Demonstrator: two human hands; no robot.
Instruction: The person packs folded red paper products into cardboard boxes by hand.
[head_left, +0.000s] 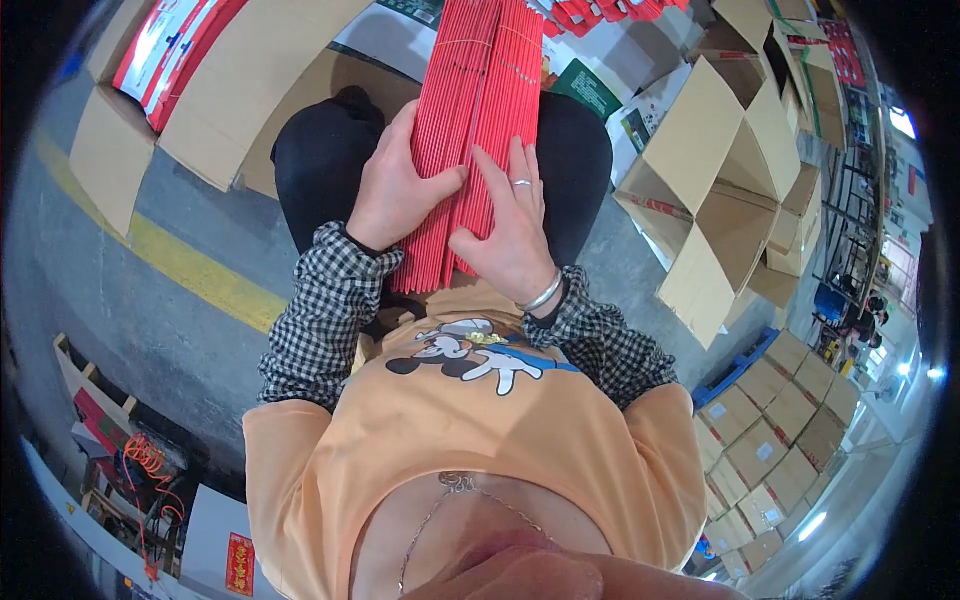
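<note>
Two hands lie flat on a stack of long red paper sheets (478,110) resting across the person's lap — left hand (397,190) spread over the stack's left edge, right hand (513,235) fingers splayed on top, nothing pinched. Open cardboard box (725,190) just right of the stack; flattened carton (255,75) to its left.

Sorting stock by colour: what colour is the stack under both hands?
Red, a stack of thin sheets, clearest in the head view.
</note>
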